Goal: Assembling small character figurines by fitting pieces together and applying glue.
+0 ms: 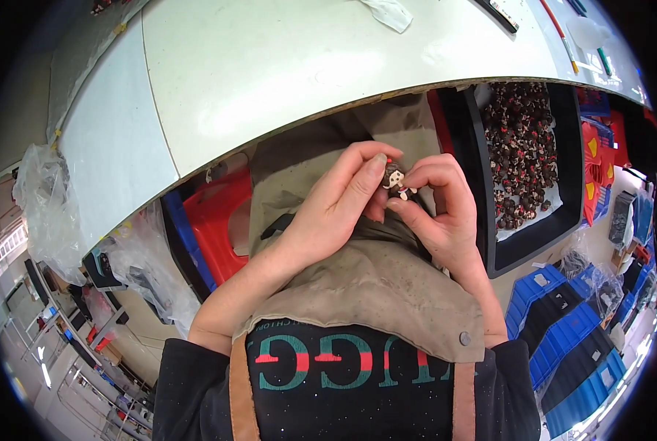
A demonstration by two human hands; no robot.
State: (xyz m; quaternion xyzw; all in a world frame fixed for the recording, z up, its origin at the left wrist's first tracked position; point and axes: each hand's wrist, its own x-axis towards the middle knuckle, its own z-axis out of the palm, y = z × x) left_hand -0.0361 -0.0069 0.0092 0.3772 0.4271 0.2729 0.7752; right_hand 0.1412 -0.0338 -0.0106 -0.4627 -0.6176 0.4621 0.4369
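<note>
left hand (336, 195) and right hand (447, 206) gripping a small figurine (395, 179) near centre, black tray (566, 147) of similar pieces (519, 147) upper right, pale bench (284, 66) across top

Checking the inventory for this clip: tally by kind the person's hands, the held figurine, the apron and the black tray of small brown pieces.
Hands: 2, left hand and right hand
Held figurine: 1
Apron: 1
Black tray: 1
Total: 5
The small brown pieces in it are too many to count.

Blk tee (358, 411), khaki apron (372, 275), brn straps (241, 397).
</note>
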